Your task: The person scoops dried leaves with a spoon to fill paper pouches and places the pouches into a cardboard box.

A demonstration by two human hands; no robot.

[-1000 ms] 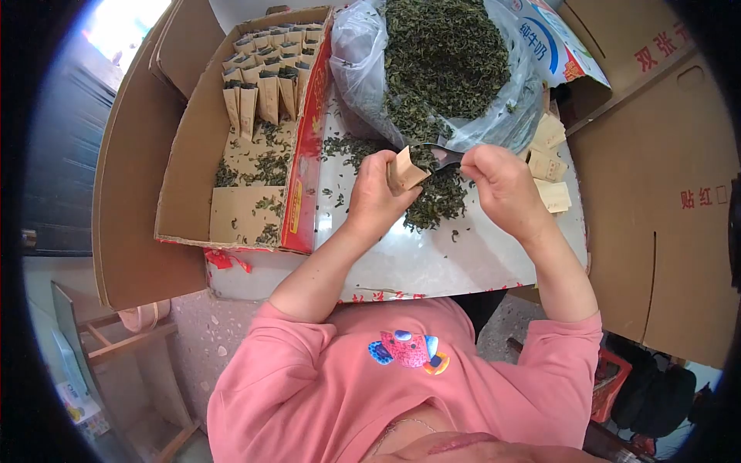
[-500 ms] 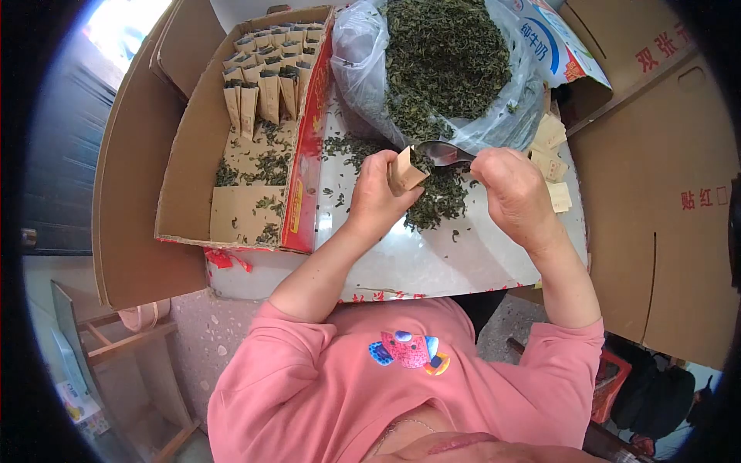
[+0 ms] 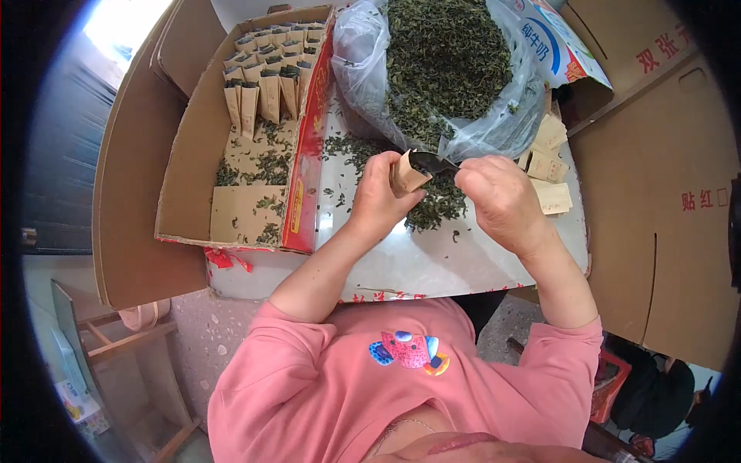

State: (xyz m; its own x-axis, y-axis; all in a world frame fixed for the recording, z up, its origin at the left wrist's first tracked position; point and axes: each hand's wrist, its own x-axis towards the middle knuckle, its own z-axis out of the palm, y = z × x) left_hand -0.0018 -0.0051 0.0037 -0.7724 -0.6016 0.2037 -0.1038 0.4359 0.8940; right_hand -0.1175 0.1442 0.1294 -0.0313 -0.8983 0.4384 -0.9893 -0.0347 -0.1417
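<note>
My left hand point(image 3: 380, 194) is closed around a small brown paper bag point(image 3: 409, 177), its mouth tilted toward the right. In my right hand point(image 3: 502, 202) is a metal spoon point(image 3: 437, 161), whose bowl sits at the bag's mouth; how deep it reaches inside is hard to see. Dried tea leaves point(image 3: 438, 210) lie loose on the table right below both hands. Just beyond them stands a clear plastic bag point(image 3: 363, 65) full of the same dark green leaves.
A cardboard box point(image 3: 185, 166) at left holds rows of filled paper bags point(image 3: 268, 96) and scattered leaves. Flat paper bags point(image 3: 549, 166) lie at the table's right side. A milk carton box point(image 3: 567, 46) and large cardboard point(image 3: 656, 185) stand at right.
My right hand has moved left and turned, bringing the spoon's bowl to the paper bag's mouth and tipping it. My left hand has barely moved.
</note>
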